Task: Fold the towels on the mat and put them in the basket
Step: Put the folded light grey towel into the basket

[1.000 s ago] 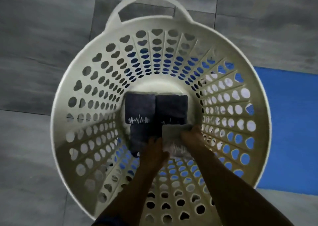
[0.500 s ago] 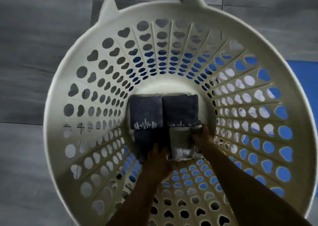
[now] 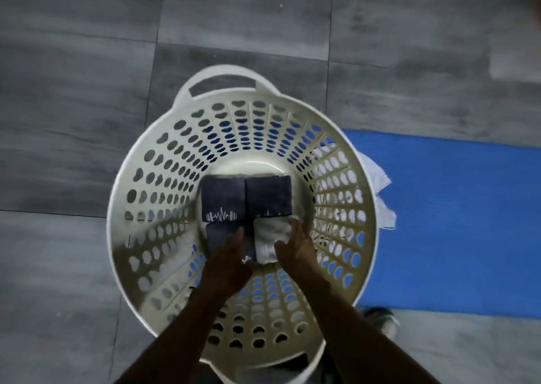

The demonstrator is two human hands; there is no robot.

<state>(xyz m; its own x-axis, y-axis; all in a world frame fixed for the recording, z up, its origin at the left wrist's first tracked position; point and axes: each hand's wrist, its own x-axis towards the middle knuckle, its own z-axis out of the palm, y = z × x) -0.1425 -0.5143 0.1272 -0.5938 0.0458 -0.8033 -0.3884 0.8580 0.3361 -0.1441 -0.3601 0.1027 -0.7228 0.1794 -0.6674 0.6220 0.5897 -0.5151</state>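
Deep in the round cream plastic laundry basket (image 3: pixel 126 237) with perforated walls: three dark grey folded towels, two side by side at the far half of the bottom, one with a white heartbeat-and-dumbbell logo (image 3: pixel 222 199), its plain neighbour (image 3: pixel 268 193), and a third (image 3: pixel 219 231) partly hidden under the left hand (image 3: pixel 227 262). Beside that, a pale grey folded towel (image 3: pixel 270 241), lying between both hands. Left hand fingers extended and relaxed above the dark towel, clamped on nothing; right hand (image 3: pixel 295 250) open, fingers loosely spread along the pale towel's right edge, contact impossible to confirm. Probably the placing step: best to press the pale towel flat, square against its neighbours, then lift both hands straight up to avoid dragging a fold loose. Outside, white crumpled cloth (image 3: pixel 377 190) just beside the basket's right wall, on a blue foam mat (image 3: pixel 453 222), probably unfolded. Underneath, grey stone-look floor tiles (image 3: pixel 73 91); near the mat's edge, a grey shoe (image 3: pixel 382 320).
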